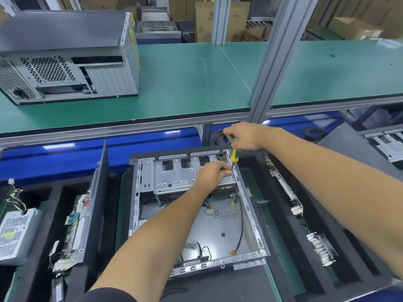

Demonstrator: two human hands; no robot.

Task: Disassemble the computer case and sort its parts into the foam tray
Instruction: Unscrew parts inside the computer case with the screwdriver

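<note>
An open computer case (218,232) lies flat on the bench in front of me, with a metal drive bracket (174,177) across its far end and loose cables inside. My right hand (244,136) grips the top of a green and yellow screwdriver (234,154) held upright over the bracket's far right corner. My left hand (212,172) rests on the bracket there, its fingers pinching the screwdriver's shaft near the tip. Black foam trays (56,214) flank the case. The left one holds a power supply (15,232), a circuit board (74,227) and a dark side panel (101,192).
The right foam tray (316,247) holds a card (283,186) and a heatsink (320,247). A second grey computer case (69,62) stands on the raised green shelf (185,83). An aluminium post (270,62) rises behind my right hand. Cardboard boxes are stacked in the background.
</note>
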